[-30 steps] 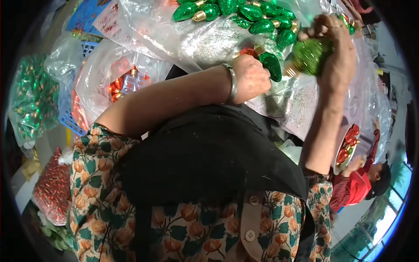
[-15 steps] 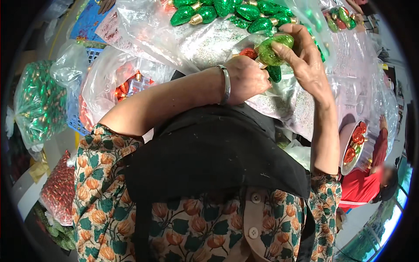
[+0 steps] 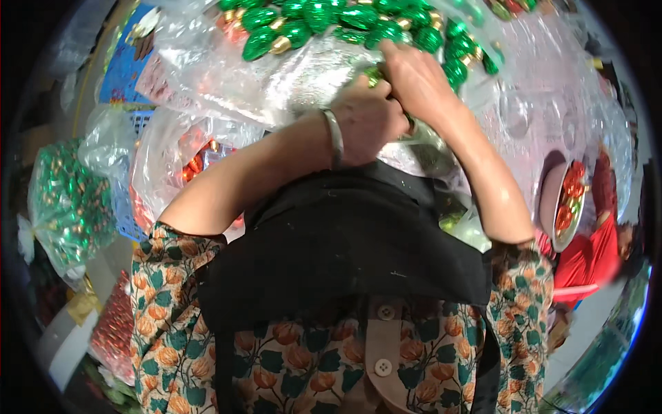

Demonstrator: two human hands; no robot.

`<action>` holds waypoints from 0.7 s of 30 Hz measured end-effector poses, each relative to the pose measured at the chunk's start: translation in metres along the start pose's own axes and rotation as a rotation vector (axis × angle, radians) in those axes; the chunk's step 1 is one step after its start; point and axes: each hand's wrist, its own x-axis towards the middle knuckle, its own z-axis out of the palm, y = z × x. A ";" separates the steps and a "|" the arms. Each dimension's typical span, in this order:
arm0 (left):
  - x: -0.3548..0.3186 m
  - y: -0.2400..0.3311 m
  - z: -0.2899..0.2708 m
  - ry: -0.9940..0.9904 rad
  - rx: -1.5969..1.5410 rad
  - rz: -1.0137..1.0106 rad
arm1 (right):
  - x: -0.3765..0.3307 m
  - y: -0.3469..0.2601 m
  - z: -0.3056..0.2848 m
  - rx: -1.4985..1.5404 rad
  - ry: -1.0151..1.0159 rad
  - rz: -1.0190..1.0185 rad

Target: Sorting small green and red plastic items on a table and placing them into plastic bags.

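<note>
Grasping: left hand (image 3: 369, 124) and right hand (image 3: 419, 79), curled round a light green bauble (image 3: 373, 74), mostly hidden.
Bauble: near the front edge of the table (image 3: 527, 83).
Green bulbs (image 3: 318, 15): heaped farther from that edge.

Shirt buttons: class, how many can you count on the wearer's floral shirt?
2: an upper button just below the black apron in the picture, and a lower button beneath it, both on the beige strip. Others may be hidden.
</note>
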 end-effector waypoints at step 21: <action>0.053 0.040 -0.067 -0.490 0.480 -0.073 | -0.659 0.157 0.212 -0.197 -0.343 1.424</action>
